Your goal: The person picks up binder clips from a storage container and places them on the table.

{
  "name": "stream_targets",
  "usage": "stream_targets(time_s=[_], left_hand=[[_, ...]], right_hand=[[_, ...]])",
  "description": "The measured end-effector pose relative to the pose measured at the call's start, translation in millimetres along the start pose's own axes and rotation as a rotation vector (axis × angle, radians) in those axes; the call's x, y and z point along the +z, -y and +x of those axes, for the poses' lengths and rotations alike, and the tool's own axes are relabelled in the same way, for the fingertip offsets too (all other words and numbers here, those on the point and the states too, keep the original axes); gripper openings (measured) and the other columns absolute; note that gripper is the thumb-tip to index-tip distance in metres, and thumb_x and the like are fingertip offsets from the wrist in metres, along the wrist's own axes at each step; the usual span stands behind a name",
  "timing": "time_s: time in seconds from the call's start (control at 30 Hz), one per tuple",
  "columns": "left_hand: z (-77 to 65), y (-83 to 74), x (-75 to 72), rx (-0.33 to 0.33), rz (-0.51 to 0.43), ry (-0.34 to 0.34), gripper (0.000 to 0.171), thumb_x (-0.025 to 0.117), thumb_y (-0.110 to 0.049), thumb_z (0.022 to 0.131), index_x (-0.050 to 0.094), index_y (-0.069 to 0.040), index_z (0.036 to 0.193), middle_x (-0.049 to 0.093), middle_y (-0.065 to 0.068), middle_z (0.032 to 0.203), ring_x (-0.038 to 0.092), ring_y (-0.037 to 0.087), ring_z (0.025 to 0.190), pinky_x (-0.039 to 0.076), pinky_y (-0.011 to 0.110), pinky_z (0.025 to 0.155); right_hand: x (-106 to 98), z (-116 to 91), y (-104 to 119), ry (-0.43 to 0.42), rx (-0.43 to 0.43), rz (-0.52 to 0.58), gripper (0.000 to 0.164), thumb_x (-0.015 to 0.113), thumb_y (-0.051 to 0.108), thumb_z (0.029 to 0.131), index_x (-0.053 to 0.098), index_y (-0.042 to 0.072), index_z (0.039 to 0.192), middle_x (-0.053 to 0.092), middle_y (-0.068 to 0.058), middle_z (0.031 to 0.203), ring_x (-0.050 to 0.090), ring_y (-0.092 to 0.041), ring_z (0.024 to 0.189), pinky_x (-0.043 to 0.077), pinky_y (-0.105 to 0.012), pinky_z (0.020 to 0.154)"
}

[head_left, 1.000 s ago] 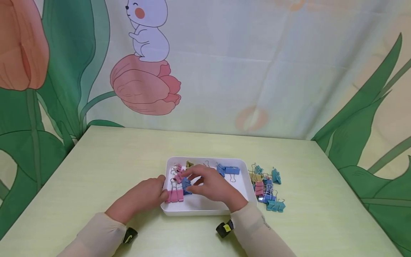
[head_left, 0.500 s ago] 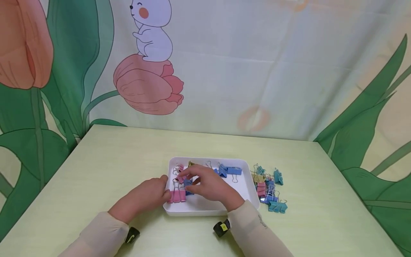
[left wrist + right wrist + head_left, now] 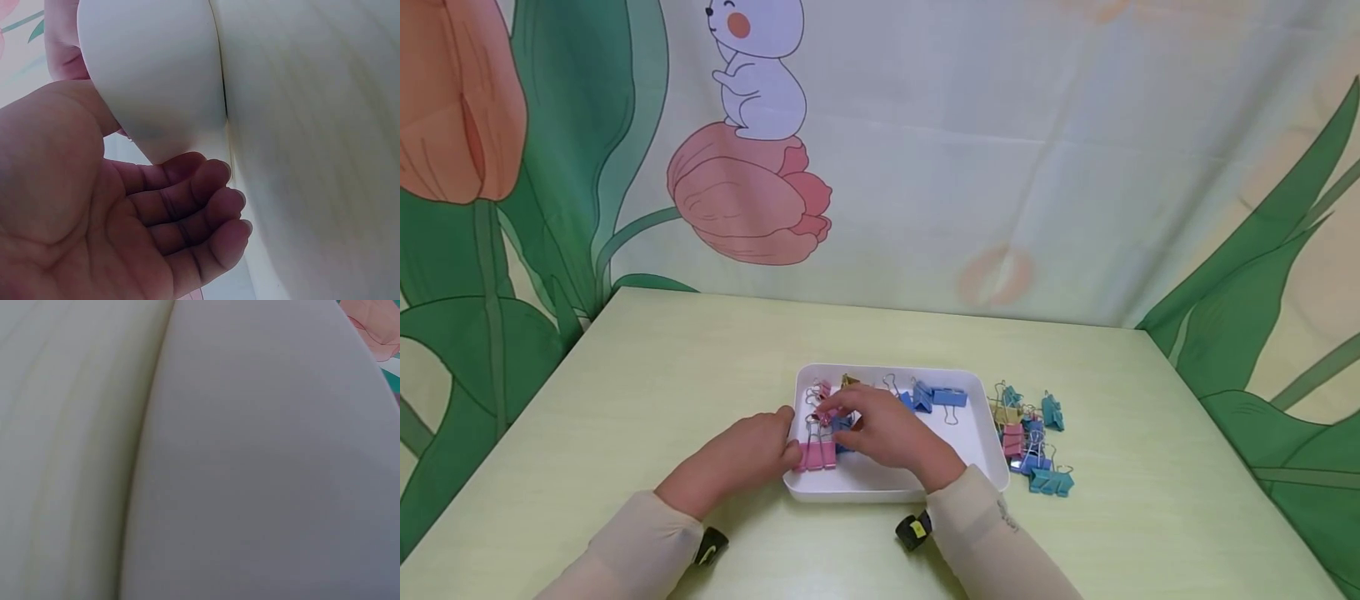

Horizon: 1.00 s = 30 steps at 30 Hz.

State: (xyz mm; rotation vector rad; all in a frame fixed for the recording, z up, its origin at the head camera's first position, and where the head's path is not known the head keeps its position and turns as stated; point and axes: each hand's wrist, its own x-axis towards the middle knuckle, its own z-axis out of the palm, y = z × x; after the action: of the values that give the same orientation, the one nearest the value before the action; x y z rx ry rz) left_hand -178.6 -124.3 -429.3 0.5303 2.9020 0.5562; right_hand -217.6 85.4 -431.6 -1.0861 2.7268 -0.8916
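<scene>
A white tray holding binder clips stands before me. My left hand grips its near left side, thumb over the rim; in the left wrist view, its curled fingers lie against the outer wall. Over the tray's left part, my right hand has its index fingertip at a pink binder clip. Its thumb is apart from the index finger, beside a blue binder clip. A larger pink binder clip lies near the left thumb. The right wrist view shows mostly tray wall, not the hand.
More blue binder clips lie along the tray's far side, with a gold clip farther left. Right of the tray, several mixed-colour clips, including a teal one, form a loose pile on the pale table. A printed curtain hangs behind.
My right hand has shifted slightly left within the tray, its index fingertip closer over the pink clips. My left hand stays on the tray's side. The head view has turned a little.
</scene>
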Motion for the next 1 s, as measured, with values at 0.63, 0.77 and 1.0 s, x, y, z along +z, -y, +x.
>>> stream_targets(time_s=[0.63,0.77,1.0], left_hand=[[-0.1,1.2,-0.2,0.026,-0.004,-0.021,0.023,0.053,-0.019,0.088,0.05,0.002,0.099,0.05,0.005,0.072,0.047,0.019,0.065,0.04,0.033,0.062],[-1.1,0.7,-0.6,0.04,0.001,-0.034,0.021,0.054,-0.018,0.088,0.05,0.001,0.096,0.05,0.005,0.071,0.046,0.018,0.064,0.04,0.033,0.061],[-2.5,0.0,-1.0,0.047,0.005,-0.034,0.022,0.054,-0.017,0.087,0.05,0.002,0.097,0.05,0.006,0.072,0.047,0.019,0.065,0.041,0.034,0.062]], right_hand=[[4.5,2.3,3.6,0.013,0.048,-0.034,0.031,0.068,0.014,0.087,0.067,0.016,0.117,0.07,0.003,0.099,0.062,-0.008,0.09,0.049,-0.019,0.078],[4.2,1.8,3.4,0.023,0.056,-0.031,0.028,0.069,0.015,0.087,0.068,0.017,0.116,0.069,0.007,0.095,0.061,-0.003,0.088,0.049,-0.02,0.08],[2.2,-0.6,5.3,0.022,0.05,-0.082,0.026,0.069,0.018,0.088,0.069,0.019,0.114,0.069,0.008,0.093,0.06,-0.003,0.084,0.049,-0.019,0.078]])
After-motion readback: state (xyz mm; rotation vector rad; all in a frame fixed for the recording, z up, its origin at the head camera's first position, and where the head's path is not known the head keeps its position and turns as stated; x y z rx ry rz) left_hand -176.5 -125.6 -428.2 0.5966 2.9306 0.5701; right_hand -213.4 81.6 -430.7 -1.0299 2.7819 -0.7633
